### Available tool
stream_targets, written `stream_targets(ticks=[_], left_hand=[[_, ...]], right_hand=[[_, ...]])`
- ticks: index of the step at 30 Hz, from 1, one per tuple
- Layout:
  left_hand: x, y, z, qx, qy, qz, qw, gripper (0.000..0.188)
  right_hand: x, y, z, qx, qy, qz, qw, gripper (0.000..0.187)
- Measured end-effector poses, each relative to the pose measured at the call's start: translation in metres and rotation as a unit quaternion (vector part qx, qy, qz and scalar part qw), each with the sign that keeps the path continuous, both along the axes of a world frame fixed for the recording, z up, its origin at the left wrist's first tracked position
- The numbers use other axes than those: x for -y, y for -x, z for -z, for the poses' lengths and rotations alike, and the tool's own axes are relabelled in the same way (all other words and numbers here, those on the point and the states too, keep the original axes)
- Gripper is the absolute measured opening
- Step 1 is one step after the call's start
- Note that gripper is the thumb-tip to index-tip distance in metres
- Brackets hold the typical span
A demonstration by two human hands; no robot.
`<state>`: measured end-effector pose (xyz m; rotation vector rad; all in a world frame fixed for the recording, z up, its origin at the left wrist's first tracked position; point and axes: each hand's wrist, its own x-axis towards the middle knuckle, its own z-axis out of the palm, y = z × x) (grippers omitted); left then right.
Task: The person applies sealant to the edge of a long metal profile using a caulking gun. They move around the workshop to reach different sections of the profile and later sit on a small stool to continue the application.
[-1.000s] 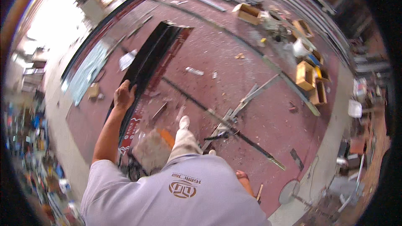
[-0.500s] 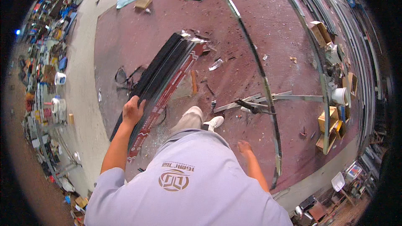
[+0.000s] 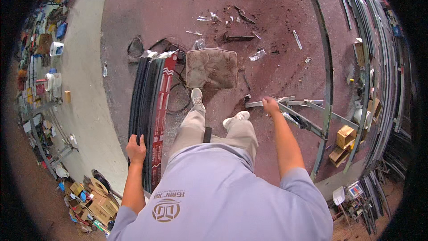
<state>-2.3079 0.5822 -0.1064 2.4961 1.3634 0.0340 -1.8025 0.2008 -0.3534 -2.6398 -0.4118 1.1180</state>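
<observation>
Beside my left leg is a long bundle of dark profiles [image 3: 143, 102], one side covered with red and white film [image 3: 160, 125]. Loose clear wrap shows at its far end, while the near end is hidden by my body. My left hand [image 3: 136, 149] grips the bundle's left edge, thumb uppermost; most of the fingers are hidden. My right hand [image 3: 270, 105] hangs out in front on the right, loosely closed with nothing visible in it. Below it on the floor is a grey metal stand [image 3: 294, 109] with crossed bars.
Ahead of my feet lies a worn brown cushion [image 3: 211, 69], with black cable [image 3: 178, 100] beside it. A long rail [image 3: 327, 62] crosses the right side. Cardboard boxes [image 3: 345, 138] stand beyond it. Plastic scraps [image 3: 257, 55] litter the red floor; a cluttered shelf [image 3: 44, 85] lines the left.
The view has turned and moved forward. The bundle has swung from slanting to nearly straight ahead, with my left hand still at its edge. My right hand has moved up and forward.
</observation>
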Motion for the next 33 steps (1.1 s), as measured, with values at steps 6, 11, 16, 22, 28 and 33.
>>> stream_targets(ticks=[6,11,16,22,28,33], left_hand=[[-0.018,0.024,0.014,-0.052,0.012,-0.087,0.995,0.026],[-0.016,0.039,0.030,-0.092,0.016,-0.139,0.986,0.022],[-0.010,0.045,0.044,-0.093,0.039,-0.169,0.980,0.022],[-0.006,0.040,0.050,-0.088,0.071,-0.190,0.975,0.023],[-0.023,0.043,0.040,-0.110,0.086,-0.166,0.976,0.024],[-0.031,0.046,0.043,-0.086,0.079,-0.125,0.985,0.022]], right_hand=[[-0.176,-0.021,0.055,-0.103,-0.075,-0.126,0.984,0.045],[-0.257,0.047,0.187,-0.321,-0.037,-0.112,0.940,0.039],[-0.329,-0.084,0.231,0.178,-0.362,0.002,0.915,0.029],[-0.326,-0.036,0.173,-0.121,-0.235,0.062,0.962,0.031],[-0.334,-0.079,0.214,0.211,-0.413,-0.011,0.886,0.021],[-0.367,-0.117,0.219,0.114,-0.284,-0.142,0.941,0.057]])
